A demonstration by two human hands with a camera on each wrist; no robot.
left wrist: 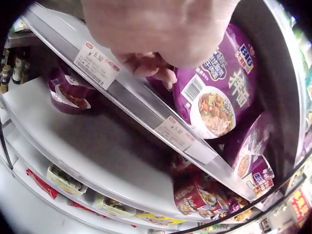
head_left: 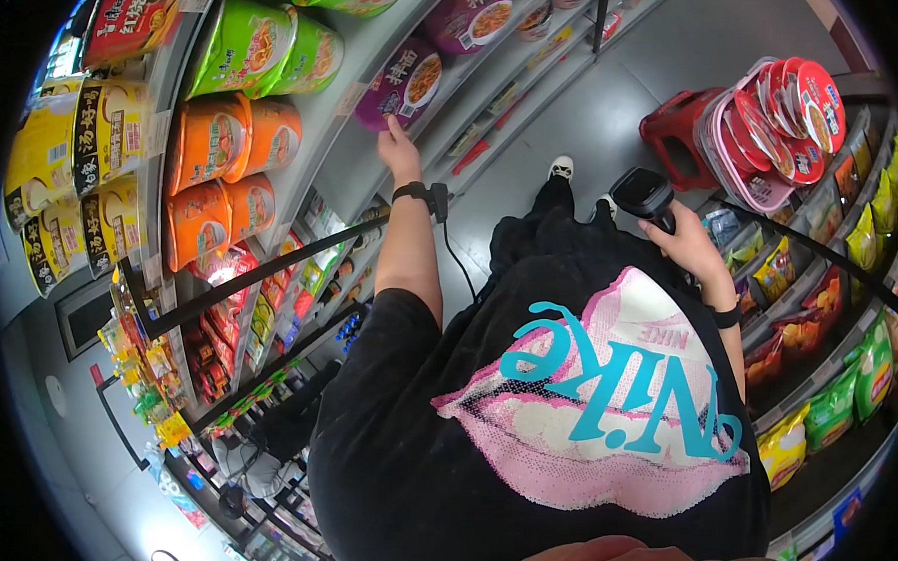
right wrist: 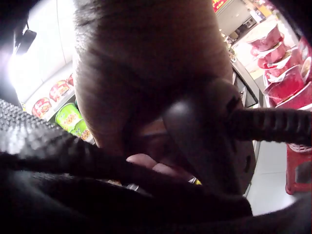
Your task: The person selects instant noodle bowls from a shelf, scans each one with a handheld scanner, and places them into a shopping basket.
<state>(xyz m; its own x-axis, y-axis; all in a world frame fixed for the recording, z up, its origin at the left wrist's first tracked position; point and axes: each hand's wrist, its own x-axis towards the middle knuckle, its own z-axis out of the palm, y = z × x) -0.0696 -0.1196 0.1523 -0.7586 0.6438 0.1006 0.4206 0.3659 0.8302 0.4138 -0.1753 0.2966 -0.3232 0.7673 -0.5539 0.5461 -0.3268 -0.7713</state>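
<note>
head: left hand [head_left: 401, 156] pinches round purple noodle tub [head_left: 412, 79], right hand [head_left: 689, 242] grips black plastic scanner [head_left: 641, 192] | left wrist: tub at white shelf edge [left wrist: 139, 106]; shallow hold could drop it | right wrist: ribbed black cable [right wrist: 273, 125] could snag, tugging scanner

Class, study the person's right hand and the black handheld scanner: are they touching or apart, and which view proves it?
Touching. The head view shows the right hand with its fingers wrapped around the scanner's handle.

1 purple noodle tub [head_left: 409, 76], lid printed with 1 barcode, tilted at the shelf [head_left: 311, 147] edge. 1 black handheld scanner [head_left: 646, 194], well apart from the shelf.
</note>
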